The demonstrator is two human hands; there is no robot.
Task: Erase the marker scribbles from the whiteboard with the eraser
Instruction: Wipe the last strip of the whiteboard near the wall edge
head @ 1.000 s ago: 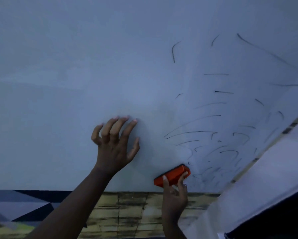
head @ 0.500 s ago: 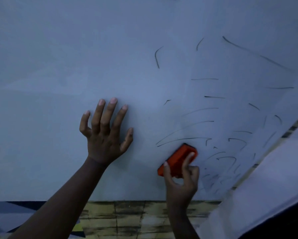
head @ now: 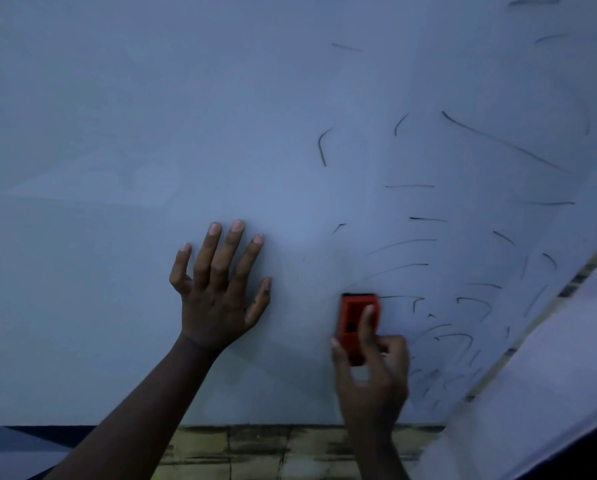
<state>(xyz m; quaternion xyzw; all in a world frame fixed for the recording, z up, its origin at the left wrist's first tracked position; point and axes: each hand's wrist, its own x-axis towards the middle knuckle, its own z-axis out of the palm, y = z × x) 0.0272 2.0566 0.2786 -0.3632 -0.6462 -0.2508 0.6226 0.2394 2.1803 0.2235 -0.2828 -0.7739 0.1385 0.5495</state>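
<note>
Dim bluish light, slight motion blur

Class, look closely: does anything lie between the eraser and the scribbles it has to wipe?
Nothing visible: the eraser, held by the right hand, sits beside the scribbles; bare whiteboard lies between.

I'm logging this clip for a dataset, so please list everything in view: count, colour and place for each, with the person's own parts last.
whiteboard: one, pale grey-blue, fills most of the view.
marker scribbles: many short strokes, black, spread over the board's right half, densest at lower right.
eraser: one, orange with a dark top edge, flat on the board at lower centre-right, just left of the scribbles.
tiled floor: yellowish with dark lines, below the board's bottom edge.
pale sheet: one, whitish, along the board's right edge.
left hand: fingers spread, pressed flat on the board at centre.
right hand: grips the eraser from below; blurred.
</note>
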